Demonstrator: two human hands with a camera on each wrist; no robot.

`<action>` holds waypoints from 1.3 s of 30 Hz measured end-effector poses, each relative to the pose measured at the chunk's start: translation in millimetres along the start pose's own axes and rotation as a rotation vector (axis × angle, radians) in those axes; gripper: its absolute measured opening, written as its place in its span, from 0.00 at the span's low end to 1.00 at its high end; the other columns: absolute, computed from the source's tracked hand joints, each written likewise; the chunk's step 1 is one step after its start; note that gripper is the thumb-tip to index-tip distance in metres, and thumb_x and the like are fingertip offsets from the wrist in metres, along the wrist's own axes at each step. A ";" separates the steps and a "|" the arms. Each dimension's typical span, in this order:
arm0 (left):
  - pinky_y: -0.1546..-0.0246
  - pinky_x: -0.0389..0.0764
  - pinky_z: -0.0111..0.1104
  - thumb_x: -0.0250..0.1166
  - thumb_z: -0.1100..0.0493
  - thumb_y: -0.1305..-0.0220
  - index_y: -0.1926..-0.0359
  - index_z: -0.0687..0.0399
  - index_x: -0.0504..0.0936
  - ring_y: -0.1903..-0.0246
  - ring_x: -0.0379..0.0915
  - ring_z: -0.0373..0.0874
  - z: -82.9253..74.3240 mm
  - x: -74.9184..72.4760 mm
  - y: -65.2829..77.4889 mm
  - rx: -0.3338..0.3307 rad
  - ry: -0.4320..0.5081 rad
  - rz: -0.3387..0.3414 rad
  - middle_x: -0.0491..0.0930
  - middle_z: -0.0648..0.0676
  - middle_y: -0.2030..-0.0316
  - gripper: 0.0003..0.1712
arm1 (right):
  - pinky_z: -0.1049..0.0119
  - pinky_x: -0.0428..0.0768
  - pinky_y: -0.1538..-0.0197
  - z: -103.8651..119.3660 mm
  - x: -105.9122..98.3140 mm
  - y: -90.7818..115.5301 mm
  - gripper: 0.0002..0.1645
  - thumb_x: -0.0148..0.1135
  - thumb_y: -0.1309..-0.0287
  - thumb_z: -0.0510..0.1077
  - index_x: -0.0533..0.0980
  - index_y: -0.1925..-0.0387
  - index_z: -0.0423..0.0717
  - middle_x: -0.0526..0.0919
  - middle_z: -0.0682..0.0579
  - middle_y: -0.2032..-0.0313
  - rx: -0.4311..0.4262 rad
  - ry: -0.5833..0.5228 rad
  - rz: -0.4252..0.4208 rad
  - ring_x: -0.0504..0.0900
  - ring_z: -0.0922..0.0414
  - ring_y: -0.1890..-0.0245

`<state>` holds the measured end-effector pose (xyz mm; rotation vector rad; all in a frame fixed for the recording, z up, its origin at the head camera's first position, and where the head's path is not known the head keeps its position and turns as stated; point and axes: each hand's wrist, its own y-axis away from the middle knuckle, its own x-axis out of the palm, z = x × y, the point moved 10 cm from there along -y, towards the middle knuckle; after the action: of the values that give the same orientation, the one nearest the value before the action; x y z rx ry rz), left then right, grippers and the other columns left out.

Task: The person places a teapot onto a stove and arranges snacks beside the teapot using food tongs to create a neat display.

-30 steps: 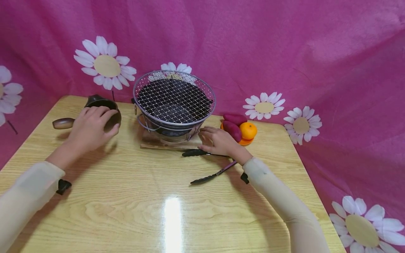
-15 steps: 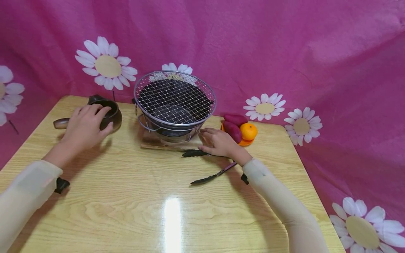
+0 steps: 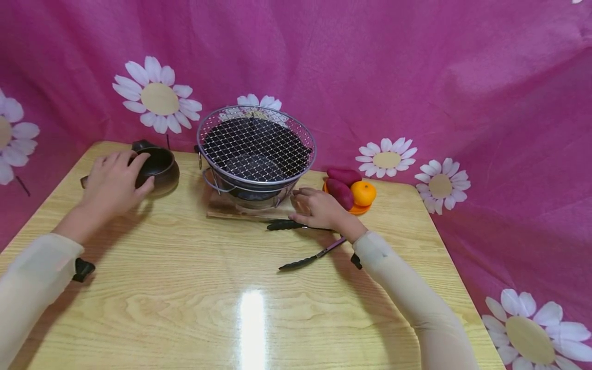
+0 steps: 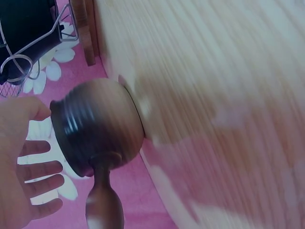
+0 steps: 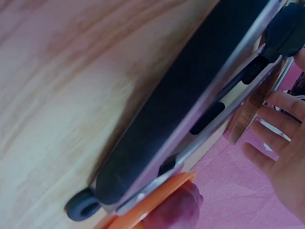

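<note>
My left hand hovers at the left side of a dark brown pot with a side handle, overlapping most of that handle. In the left wrist view its fingers are spread beside the pot's rim, with nothing in the palm, and the wooden handle points down. My right hand, fingers loosely bent and holding nothing, is above a pair of black-tipped tongs spread on the table. From the right wrist, the black grip of the tongs shows close up, apart from the fingers.
A round tabletop grill with a wire mesh stands on a wooden board at the back. To its right, purple sweet potatoes and an orange fruit lie on an orange plate. A pink flowered cloth hangs behind the table.
My left hand has moved left, from over the pot's mouth to beside its rim, uncovering more of the pot. The right hand and tongs have stayed in place.
</note>
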<state>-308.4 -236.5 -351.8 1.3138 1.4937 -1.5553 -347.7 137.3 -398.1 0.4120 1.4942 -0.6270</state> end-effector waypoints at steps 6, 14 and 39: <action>0.43 0.66 0.66 0.61 0.51 0.31 0.33 0.66 0.68 0.41 0.64 0.73 8.3 -0.4 1.4 -0.019 -0.002 0.015 0.69 0.76 0.43 0.33 | 0.53 0.79 0.36 0.0 2.3 1.6 0.32 0.63 0.35 0.61 0.79 0.42 0.39 0.82 0.43 0.43 0.020 -0.007 0.019 0.82 0.46 0.43; 0.43 0.65 0.67 0.62 0.51 0.31 0.33 0.67 0.66 0.40 0.62 0.74 16.1 3.1 3.7 -0.026 -0.004 0.039 0.68 0.76 0.43 0.34 | 0.52 0.78 0.35 3.3 0.5 3.7 0.33 0.63 0.34 0.60 0.78 0.42 0.38 0.82 0.42 0.42 0.023 0.019 0.029 0.82 0.45 0.42; 0.47 0.61 0.70 0.58 0.50 0.27 0.31 0.70 0.59 0.41 0.58 0.75 33.4 16.9 12.9 -0.086 -0.003 0.109 0.62 0.77 0.43 0.36 | 0.48 0.72 0.31 3.0 16.7 7.5 0.29 0.51 0.25 0.58 0.72 0.38 0.40 0.73 0.41 0.35 0.054 0.068 0.096 0.70 0.44 0.31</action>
<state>-310.2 -267.5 -376.3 1.3205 1.4464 -1.4080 -341.2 139.1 -415.5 0.5479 1.5153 -0.5827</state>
